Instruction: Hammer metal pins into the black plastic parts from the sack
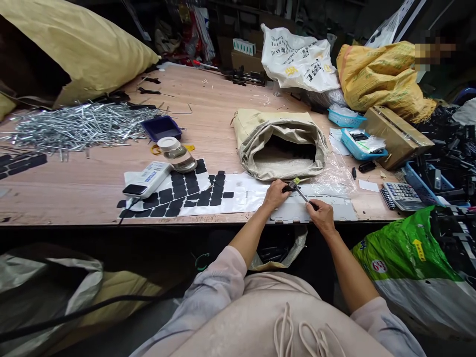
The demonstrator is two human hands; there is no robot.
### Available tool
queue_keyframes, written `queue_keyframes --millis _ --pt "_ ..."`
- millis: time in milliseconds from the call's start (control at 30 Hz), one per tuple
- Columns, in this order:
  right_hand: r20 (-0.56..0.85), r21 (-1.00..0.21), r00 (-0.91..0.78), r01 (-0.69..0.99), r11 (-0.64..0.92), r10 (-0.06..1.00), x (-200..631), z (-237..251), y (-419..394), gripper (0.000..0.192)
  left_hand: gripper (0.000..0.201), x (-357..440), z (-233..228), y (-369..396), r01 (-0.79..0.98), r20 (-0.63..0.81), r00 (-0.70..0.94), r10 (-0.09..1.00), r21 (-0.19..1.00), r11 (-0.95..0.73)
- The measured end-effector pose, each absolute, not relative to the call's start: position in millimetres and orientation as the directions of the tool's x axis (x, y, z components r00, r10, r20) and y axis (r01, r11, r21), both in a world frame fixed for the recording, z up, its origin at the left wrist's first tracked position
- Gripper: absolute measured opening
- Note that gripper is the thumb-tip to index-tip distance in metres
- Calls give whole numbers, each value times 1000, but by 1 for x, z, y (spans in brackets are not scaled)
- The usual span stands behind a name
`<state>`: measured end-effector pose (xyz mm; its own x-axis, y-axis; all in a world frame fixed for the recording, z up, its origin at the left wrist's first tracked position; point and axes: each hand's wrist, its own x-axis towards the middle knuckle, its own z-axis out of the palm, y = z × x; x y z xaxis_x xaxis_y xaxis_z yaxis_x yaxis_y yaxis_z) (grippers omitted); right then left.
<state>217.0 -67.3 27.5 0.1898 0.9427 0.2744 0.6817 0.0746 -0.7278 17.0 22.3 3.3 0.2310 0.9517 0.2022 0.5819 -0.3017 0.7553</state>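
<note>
Silvery metal rod (302,195) looks stiff, best held by its black end (314,206), where right hand (323,216) closes; left hand (275,195) pinches small dark piece (287,188).

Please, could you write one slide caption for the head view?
Left hand holding a small dark piece, right hand a metal-shafted tool, before an open beige sack.

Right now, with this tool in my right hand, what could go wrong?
The tool in your right hand points toward your left hand; a slip might jab it. The small part in your left hand is near the front edge of the table; if dropped, it could fall, perhaps into the open bag below. The cord from the white box hangs over that edge; a snag might drag the box.
</note>
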Motion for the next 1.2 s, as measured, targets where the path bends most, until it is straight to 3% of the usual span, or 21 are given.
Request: queue_keyframes --millis 133,233,367,433,567,700,800,900,1000,1067,1133,1200 --pt "58 -943 293 329 -44 954 229 23 -63 30 14 17 8 24 568 200 234 951 766 -301" --pt "-42 -994 350 80 -75 936 237 21 -58 34 13 13 17 14 514 268 254 929 776 -365" --pt "-69 -996 316 35 -84 946 239 20 -55 35 20 0 21 -40 412 440 347 828 722 -556" --pt "-70 -996 300 38 -86 951 238 20 -55 34 27 -9 13 -80 383 418 474 775 695 -609" --pt "-62 -997 306 20 -71 950 238 19 -56 34 33 -23 -20 -137 522 98 643 760 669 -528" --pt "-63 -997 309 21 -73 949 238 19 -56 33 31 -26 -42 -140 871 -328 352 876 459 -178" --pt "-63 -997 312 23 -74 948 237 19 -56 33 24 -26 -35 -131 940 -479 253 840 328 -96" --pt "-68 -996 311 36 -83 948 236 20 -57 34 21 -24 -7 -122 887 -509 395 765 427 -174" --pt "-75 -995 304 46 -93 950 235 21 -58 33 30 -18 33 -97 691 -442 611 656 702 -171" --pt "-80 -994 306 47 -99 949 234 22 -59 33 40 -11 58 -61 540 -327 650 686 834 -115" --pt "-82 -994 309 48 -102 947 233 23 -60 34 42 -2 75 -11 479 -189 504 843 873 -90" --pt "-79 -994 311 52 -100 947 232 24 -60 36 32 5 81 45 547 -45 229 972 832 -90"
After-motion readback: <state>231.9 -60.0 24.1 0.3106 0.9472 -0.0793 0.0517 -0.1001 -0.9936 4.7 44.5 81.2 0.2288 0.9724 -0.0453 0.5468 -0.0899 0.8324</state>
